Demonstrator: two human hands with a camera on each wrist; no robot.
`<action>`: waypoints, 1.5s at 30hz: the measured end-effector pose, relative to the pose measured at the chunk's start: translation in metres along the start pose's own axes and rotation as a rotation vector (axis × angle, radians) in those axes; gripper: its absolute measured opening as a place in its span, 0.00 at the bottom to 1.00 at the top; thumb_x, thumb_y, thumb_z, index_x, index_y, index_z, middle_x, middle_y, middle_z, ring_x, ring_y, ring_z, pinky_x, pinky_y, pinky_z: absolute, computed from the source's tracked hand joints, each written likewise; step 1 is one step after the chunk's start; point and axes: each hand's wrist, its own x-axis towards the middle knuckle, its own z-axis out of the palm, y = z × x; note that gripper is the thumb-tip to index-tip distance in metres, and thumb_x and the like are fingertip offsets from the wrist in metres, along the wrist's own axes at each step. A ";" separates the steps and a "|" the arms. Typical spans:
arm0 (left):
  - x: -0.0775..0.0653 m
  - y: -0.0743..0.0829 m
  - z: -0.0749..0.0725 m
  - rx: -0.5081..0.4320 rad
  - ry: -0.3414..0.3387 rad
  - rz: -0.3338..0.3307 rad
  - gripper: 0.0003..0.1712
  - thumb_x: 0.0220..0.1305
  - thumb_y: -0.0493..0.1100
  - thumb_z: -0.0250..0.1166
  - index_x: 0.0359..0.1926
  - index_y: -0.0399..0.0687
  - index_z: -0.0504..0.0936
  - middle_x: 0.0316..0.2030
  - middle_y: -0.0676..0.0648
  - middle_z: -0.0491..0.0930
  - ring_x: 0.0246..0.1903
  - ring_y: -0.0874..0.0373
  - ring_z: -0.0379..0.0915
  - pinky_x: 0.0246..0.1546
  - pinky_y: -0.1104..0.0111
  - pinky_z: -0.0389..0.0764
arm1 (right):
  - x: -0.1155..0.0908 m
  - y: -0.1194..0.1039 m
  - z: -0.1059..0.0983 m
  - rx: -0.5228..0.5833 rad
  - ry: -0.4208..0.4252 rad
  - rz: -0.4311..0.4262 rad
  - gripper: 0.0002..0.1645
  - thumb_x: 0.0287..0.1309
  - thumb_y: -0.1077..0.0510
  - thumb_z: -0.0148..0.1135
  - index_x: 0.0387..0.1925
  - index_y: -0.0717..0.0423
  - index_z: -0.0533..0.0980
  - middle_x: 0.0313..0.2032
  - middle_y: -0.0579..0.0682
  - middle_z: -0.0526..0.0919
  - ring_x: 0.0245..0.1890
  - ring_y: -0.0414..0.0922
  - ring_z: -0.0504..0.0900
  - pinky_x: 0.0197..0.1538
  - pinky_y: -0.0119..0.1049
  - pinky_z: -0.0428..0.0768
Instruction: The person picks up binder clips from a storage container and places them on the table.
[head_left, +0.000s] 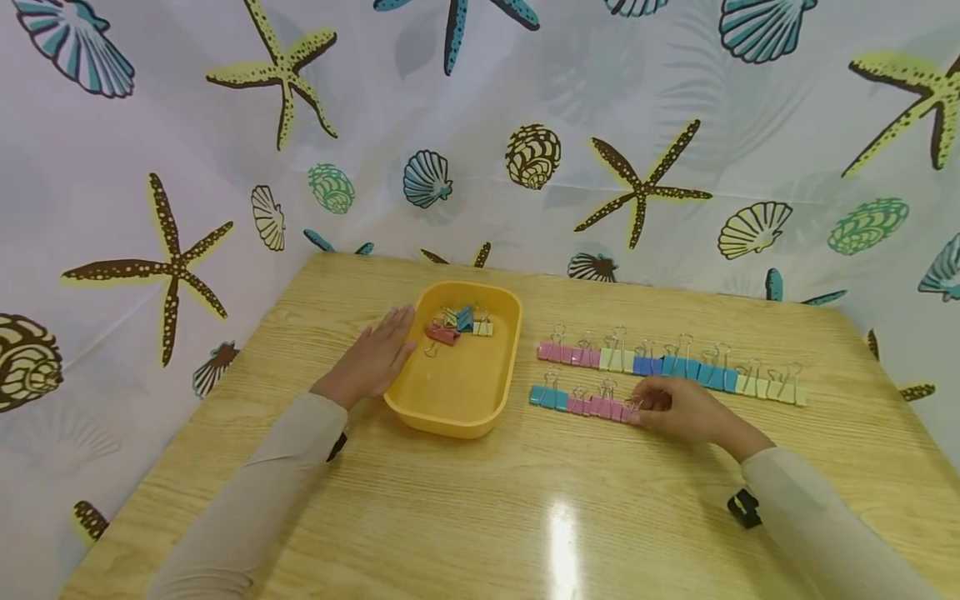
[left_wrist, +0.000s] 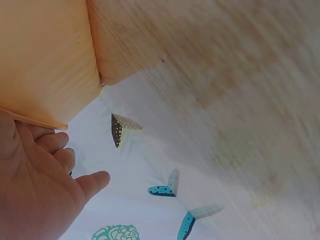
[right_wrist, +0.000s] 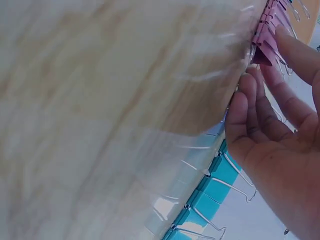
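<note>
My left hand rests along the left side of a yellow plastic tray, fingers extended by its rim. Inside the tray, toward its far end, lie several loose binder clips, among them a red binder clip and a blue binder clip. At the right end of the front row, my right hand pinches a small pink binder clip between thumb and fingers. The rest of that row holds a blue binder clip and further pink binder clips, handles up.
Behind the front row stands a longer row of pink, pale yellow and blue binder clips, partly behind my right hand. The wooden table ends at a patterned cloth at the back and sides.
</note>
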 end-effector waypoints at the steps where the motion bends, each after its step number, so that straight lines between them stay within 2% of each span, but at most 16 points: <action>1: 0.000 0.000 0.000 -0.002 0.000 0.002 0.35 0.78 0.53 0.33 0.76 0.43 0.34 0.76 0.44 0.36 0.74 0.47 0.30 0.69 0.43 0.44 | -0.001 -0.001 -0.002 0.000 0.004 0.011 0.15 0.59 0.54 0.67 0.44 0.58 0.77 0.32 0.45 0.79 0.31 0.39 0.75 0.34 0.34 0.76; 4: 0.001 0.000 0.001 -0.005 0.002 0.010 0.35 0.78 0.53 0.33 0.76 0.43 0.34 0.76 0.44 0.36 0.74 0.47 0.30 0.69 0.43 0.44 | -0.004 -0.009 -0.010 0.016 0.048 0.034 0.19 0.61 0.53 0.64 0.48 0.61 0.74 0.30 0.47 0.76 0.27 0.40 0.72 0.30 0.33 0.73; 7: 0.002 -0.001 0.002 0.004 0.006 0.011 0.35 0.78 0.54 0.33 0.76 0.43 0.35 0.76 0.44 0.36 0.74 0.48 0.31 0.69 0.43 0.45 | -0.002 -0.022 -0.020 0.004 0.142 0.011 0.19 0.63 0.51 0.63 0.47 0.61 0.74 0.27 0.47 0.74 0.23 0.40 0.69 0.26 0.33 0.71; 12: 0.002 -0.002 0.002 0.012 0.008 0.003 0.35 0.78 0.54 0.33 0.76 0.44 0.35 0.76 0.45 0.36 0.74 0.48 0.31 0.69 0.43 0.45 | 0.011 -0.059 -0.033 -0.098 0.262 -0.102 0.10 0.63 0.52 0.63 0.39 0.55 0.79 0.22 0.43 0.73 0.20 0.39 0.68 0.25 0.32 0.69; 18: 0.003 -0.002 0.002 0.006 0.012 0.000 0.35 0.78 0.54 0.33 0.76 0.43 0.35 0.76 0.44 0.37 0.74 0.48 0.31 0.69 0.43 0.45 | 0.038 -0.113 -0.037 -0.195 0.305 -0.273 0.05 0.61 0.57 0.65 0.35 0.54 0.82 0.26 0.42 0.78 0.25 0.39 0.71 0.30 0.35 0.74; 26: 0.003 -0.003 0.001 0.008 0.010 -0.005 0.35 0.78 0.53 0.34 0.76 0.43 0.36 0.76 0.44 0.37 0.74 0.48 0.31 0.70 0.44 0.45 | 0.085 -0.168 -0.027 -0.272 0.298 -0.461 0.06 0.59 0.57 0.66 0.35 0.55 0.84 0.31 0.47 0.84 0.32 0.42 0.79 0.37 0.38 0.79; 31: 0.002 -0.001 0.000 0.008 0.006 -0.002 0.35 0.78 0.53 0.33 0.76 0.43 0.36 0.76 0.44 0.37 0.74 0.48 0.31 0.69 0.43 0.45 | 0.113 -0.196 -0.018 -0.375 0.274 -0.514 0.08 0.61 0.54 0.65 0.36 0.53 0.85 0.32 0.46 0.84 0.32 0.43 0.79 0.37 0.36 0.79; 39: 0.001 -0.001 -0.001 -0.004 0.021 0.011 0.35 0.78 0.53 0.34 0.76 0.42 0.37 0.76 0.43 0.38 0.74 0.47 0.32 0.69 0.42 0.46 | 0.157 -0.235 -0.001 -0.528 0.207 -0.503 0.07 0.62 0.57 0.62 0.31 0.52 0.85 0.28 0.45 0.82 0.28 0.43 0.76 0.34 0.34 0.77; 45: 0.002 -0.002 0.000 -0.008 0.029 0.016 0.35 0.78 0.53 0.34 0.76 0.41 0.38 0.75 0.42 0.41 0.74 0.47 0.34 0.68 0.42 0.47 | 0.183 -0.249 0.012 -0.553 0.164 -0.431 0.10 0.64 0.58 0.59 0.30 0.51 0.84 0.30 0.44 0.84 0.31 0.43 0.78 0.36 0.35 0.79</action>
